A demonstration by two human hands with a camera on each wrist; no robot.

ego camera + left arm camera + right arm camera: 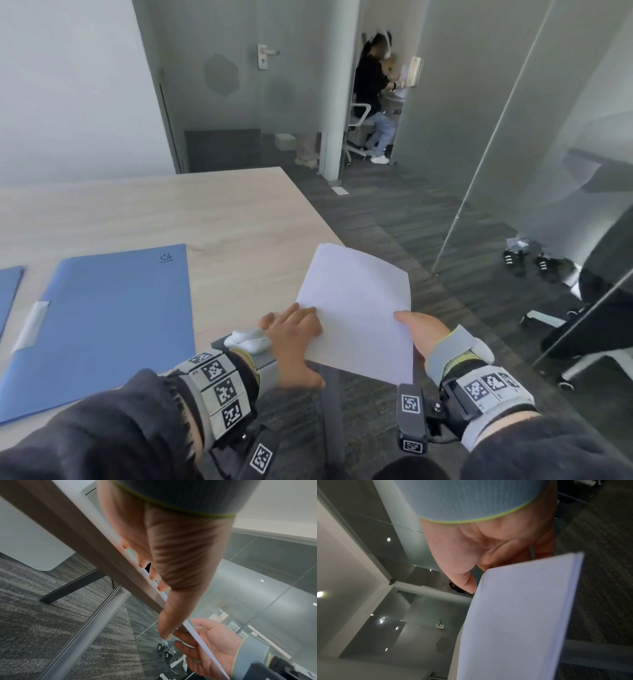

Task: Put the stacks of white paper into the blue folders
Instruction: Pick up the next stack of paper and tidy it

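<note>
A stack of white paper (pixel 359 308) lies at the right edge of the wooden table (pixel 205 212), its near part hanging over the edge. My left hand (pixel 294 339) pinches its near left side, fingers flat on top and thumb below. My right hand (pixel 421 329) grips the near right corner, thumb on top and fingers underneath. The left wrist view shows the stack's thin edge (pixel 202 644) between both hands. The right wrist view shows the stack (pixel 513 615) beyond my right hand (pixel 471 550). A closed blue folder (pixel 102 325) lies left of the stack, and a second blue folder (pixel 8 291) shows at the far left.
A glass partition (pixel 496 154) stands to the right, with a dark office chair (pixel 599 308) and black shoes (pixel 531 262) on the carpet nearby. A person (pixel 373 99) sits in the background behind a pillar. The first folder has a white spine clip (pixel 32 325).
</note>
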